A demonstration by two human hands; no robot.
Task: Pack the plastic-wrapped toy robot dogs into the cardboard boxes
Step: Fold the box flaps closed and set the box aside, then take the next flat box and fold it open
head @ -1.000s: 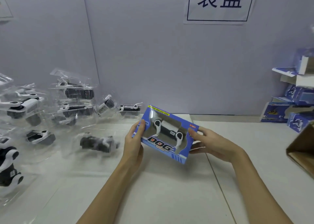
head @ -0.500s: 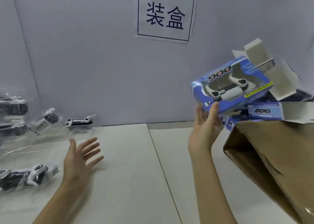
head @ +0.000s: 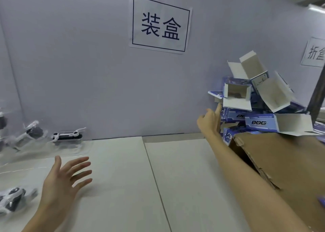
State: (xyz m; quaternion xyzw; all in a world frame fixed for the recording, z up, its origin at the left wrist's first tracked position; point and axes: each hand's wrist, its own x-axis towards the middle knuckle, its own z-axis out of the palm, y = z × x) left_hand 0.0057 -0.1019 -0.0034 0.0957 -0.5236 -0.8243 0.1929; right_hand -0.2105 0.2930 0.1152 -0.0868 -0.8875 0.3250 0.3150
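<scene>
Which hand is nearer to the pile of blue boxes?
Right. The right hand reaches up to the pile of blue boxes, fingertips at its left edge. The left hand hovers far left, over the table.

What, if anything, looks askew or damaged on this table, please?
The blue boxes lie in a jumbled pile by the wall, tilted every way with flaps open. The brown carton in front has a torn, ragged edge. The wrapped dogs lie scattered at left.

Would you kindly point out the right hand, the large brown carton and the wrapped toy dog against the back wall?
right hand [head: 208, 121]: head view, back of the hand.
large brown carton [head: 288, 163]: head view, its brown side panel.
wrapped toy dog [head: 67, 136]: head view, its dark body.
</scene>
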